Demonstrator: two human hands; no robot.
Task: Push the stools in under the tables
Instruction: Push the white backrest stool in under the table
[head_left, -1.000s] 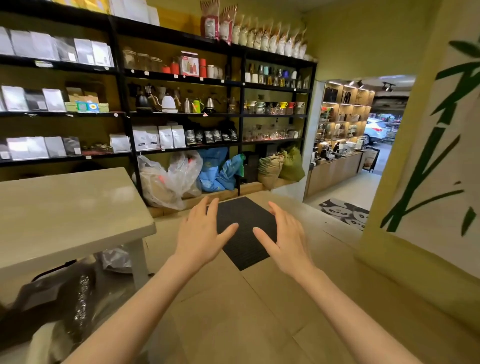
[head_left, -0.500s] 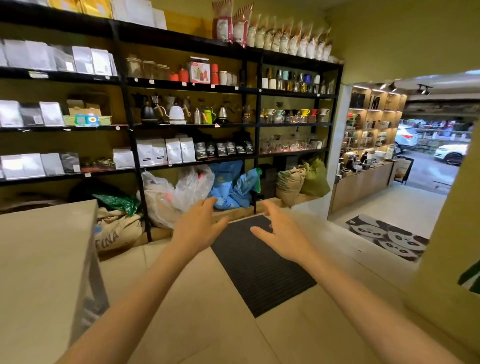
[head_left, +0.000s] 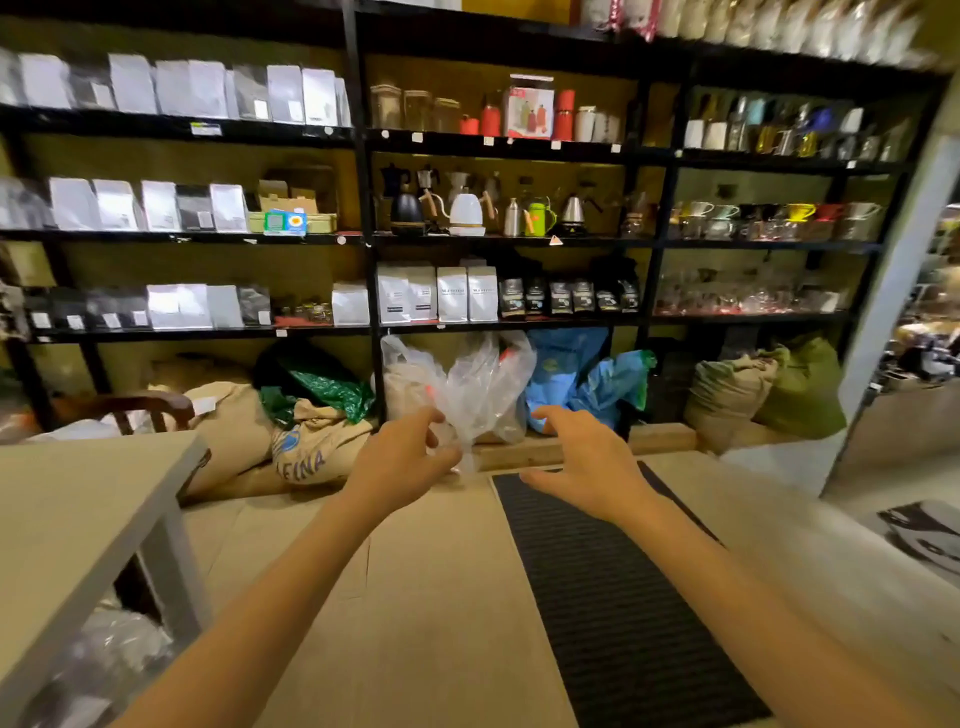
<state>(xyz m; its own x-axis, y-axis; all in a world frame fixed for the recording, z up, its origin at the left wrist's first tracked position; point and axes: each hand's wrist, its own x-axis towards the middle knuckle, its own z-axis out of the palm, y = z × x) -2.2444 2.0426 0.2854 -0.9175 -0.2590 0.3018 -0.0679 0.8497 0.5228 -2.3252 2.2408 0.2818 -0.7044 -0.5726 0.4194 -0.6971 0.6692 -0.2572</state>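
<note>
Table at the left edge, both hands out front holding nothing

The pale table (head_left: 78, 499) sits low on the left, bags stuffed underneath. Left hand (head_left: 402, 462) and right hand (head_left: 589, 467) hang in the air with fingers loosely curled, gripping nothing, over the dark floor mat (head_left: 613, 597), facing black shelves (head_left: 363, 234) with sacks (head_left: 311, 447) below; can't pick out a stool

table (head_left: 78, 499): pale grey-beige
floor mat (head_left: 613, 582): black, ribbed
shelving (head_left: 363, 208): black
kettle (head_left: 466, 210): white
sacks (head_left: 311, 452): tan burlap, blue print
plastic bags (head_left: 582, 379): blue
floor (head_left: 436, 597): beige
</note>
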